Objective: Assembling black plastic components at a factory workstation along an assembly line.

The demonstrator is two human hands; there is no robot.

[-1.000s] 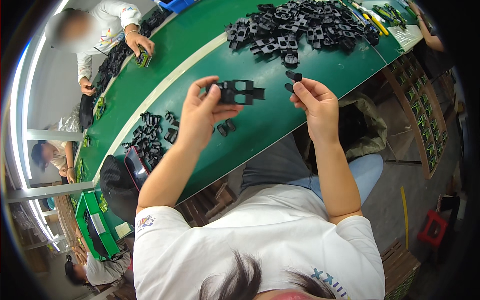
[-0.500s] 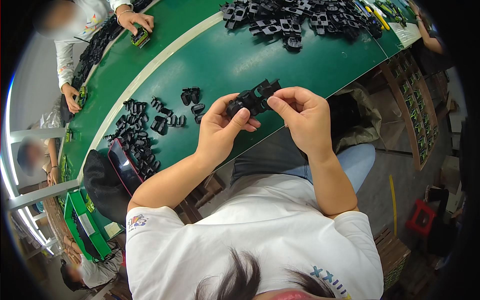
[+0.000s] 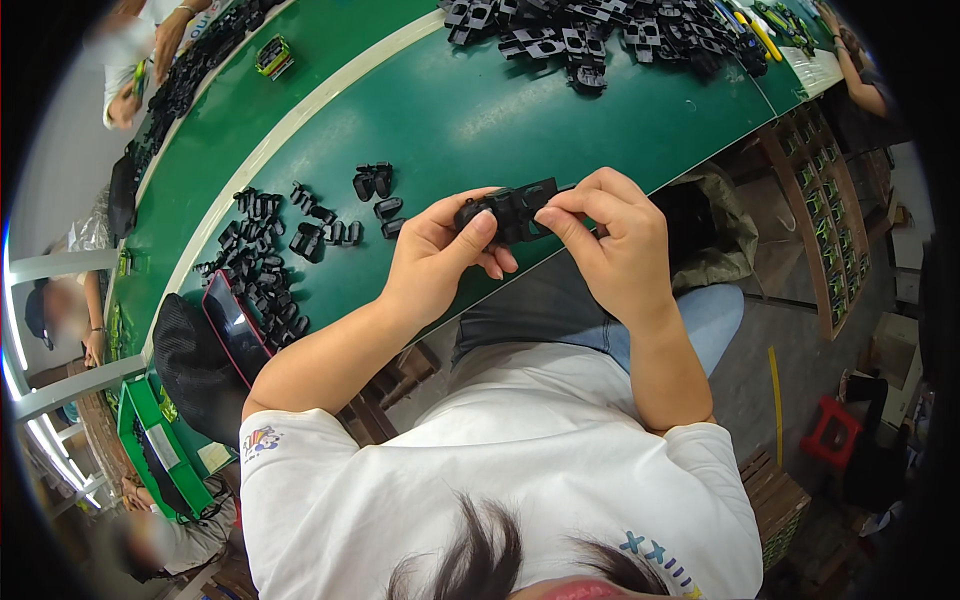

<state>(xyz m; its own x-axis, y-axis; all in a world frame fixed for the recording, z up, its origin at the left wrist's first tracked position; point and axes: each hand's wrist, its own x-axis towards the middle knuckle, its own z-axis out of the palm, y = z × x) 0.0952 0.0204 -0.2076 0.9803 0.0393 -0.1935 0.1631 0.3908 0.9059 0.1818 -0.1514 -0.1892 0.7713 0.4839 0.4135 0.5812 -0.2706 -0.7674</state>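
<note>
Over the near edge of the green table, a black moulded plastic part point(image 3: 518, 210) is held between my two hands. My left hand point(image 3: 435, 245) grips its left end, thumb on top and fingers curled beneath. At the right end, my right hand point(image 3: 618, 240) pinches with thumb and forefinger; whether a smaller piece sits in that pinch is hidden. Small black plastic pieces point(image 3: 262, 255) lie in a loose heap to the left, a few of them apart point(image 3: 373, 181) from it. A big pile of flat black plastic frames point(image 3: 580, 45) covers the far side.
A phone with a red edge point(image 3: 238, 325) and a black mesh item point(image 3: 192, 360) lie left of the heap. Along the curved green table, a yellow-green device point(image 3: 273, 57) rests near a co-worker's hands. A wooden rack point(image 3: 818, 225) stands to the right, a red stool point(image 3: 832, 435) on the floor.
The part has turned slightly in my hands, and my right fingers have shifted along its right end. Across the table, the co-worker has let go of the yellow-green device and drawn that hand back.
</note>
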